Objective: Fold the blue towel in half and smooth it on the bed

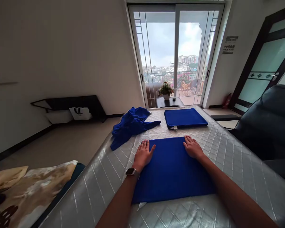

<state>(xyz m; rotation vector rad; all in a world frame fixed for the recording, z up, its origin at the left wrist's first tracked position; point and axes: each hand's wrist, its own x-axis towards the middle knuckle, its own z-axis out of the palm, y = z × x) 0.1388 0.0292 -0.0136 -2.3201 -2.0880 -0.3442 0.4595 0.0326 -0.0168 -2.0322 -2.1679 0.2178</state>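
Observation:
A blue cloth (172, 174) lies spread flat as a rectangle in front of me, a white tag showing at its near left corner. My left hand (144, 154) rests flat on its far left corner, fingers stretched out and thumb apart. On the far right corner lies my right hand (192, 147), also open and palm down. Beyond it is a folded blue cloth (185, 117) in a neat stack, with a small tag at its near edge. To the left of that, a crumpled blue cloth (134, 123) sits in a loose heap.
All the cloths lie on a plastic-covered quilted mattress (97, 186). A black chair (268, 120) stands on the right, patterned bedding (35, 183) at lower left. Behind the mattress are a small table with a potted plant (166, 90) and a sliding glass door (177, 47).

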